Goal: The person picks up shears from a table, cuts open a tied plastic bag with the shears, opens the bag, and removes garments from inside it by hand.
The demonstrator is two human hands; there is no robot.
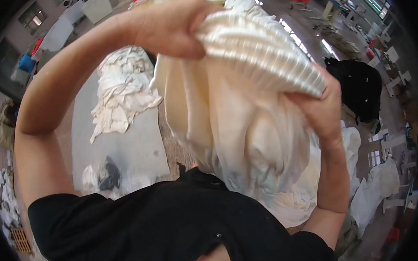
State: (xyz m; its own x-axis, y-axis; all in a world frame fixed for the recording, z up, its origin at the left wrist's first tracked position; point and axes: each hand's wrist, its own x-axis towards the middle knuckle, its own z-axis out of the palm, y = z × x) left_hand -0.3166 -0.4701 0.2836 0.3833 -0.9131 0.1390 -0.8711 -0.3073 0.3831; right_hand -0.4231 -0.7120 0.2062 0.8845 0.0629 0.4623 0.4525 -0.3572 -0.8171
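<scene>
My left hand [179, 29] grips the upper left of a cream-white garment [258, 124], its fingers closed around the cloth beside a ribbed band [253, 51]. At the band's right end, my right hand [322, 107] is closed on the same garment. Between both hands the ribbed band is spread out, held up high in front of me. Below it the cloth hangs in loose folds towards my chest, slightly blurred. Some of my fingers are hidden behind the fabric.
A heap of white cloth pieces [125, 86] lies on a grey table surface [115, 155] to the left. A dark bundle [109, 174] rests at its near edge. More white cloth [375, 186] and a black pile [355, 87] are at right, near sewing stations.
</scene>
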